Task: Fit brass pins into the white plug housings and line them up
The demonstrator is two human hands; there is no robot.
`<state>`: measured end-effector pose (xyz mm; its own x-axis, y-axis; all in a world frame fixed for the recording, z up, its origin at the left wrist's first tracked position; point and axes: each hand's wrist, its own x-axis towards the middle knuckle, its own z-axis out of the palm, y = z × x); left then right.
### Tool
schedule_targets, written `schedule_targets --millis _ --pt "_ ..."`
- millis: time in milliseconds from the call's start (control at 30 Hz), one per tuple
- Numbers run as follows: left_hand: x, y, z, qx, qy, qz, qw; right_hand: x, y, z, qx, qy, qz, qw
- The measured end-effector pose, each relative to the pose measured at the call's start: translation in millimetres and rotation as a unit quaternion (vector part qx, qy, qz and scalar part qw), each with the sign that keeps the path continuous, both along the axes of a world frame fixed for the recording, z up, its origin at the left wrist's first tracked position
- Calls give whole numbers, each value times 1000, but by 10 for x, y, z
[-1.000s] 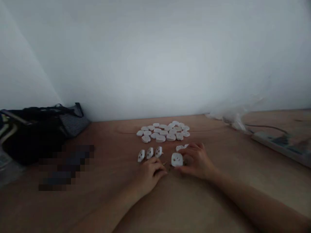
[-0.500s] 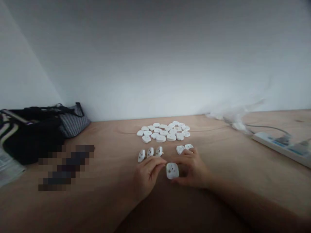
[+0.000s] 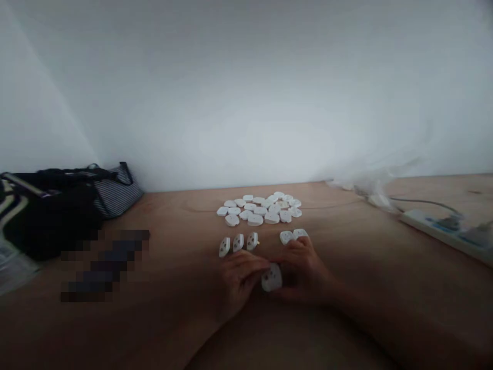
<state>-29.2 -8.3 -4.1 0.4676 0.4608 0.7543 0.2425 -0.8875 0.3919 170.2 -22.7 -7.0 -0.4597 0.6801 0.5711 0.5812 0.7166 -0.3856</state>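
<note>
On the wooden desk (image 3: 358, 246), a white plastic socket cover (image 3: 271, 278) sits between both hands, its long axis pointing roughly away from the person. The right hand (image 3: 302, 272) pinches it; the left hand (image 3: 241, 280) touches its upper edge, whether gripping I cannot tell.

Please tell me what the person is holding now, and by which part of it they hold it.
The white plastic plug is held by its edges between both hands: the right hand at its right side, the left hand with fingertips at its upper left edge.

A plain white wall (image 3: 246, 92) rises behind a wooden tabletop (image 3: 404, 277) in dim light.
</note>
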Motion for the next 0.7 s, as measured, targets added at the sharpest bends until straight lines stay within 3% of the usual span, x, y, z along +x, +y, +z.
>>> schedule_targets --millis 367,700 --pt "10 -1 3 -22 -40 -1 999 -11 -32 29 5 -11 9 1000" --pt "-56 -54 48 11 98 38 994 28 -20 26 12 -16 -6 1000"
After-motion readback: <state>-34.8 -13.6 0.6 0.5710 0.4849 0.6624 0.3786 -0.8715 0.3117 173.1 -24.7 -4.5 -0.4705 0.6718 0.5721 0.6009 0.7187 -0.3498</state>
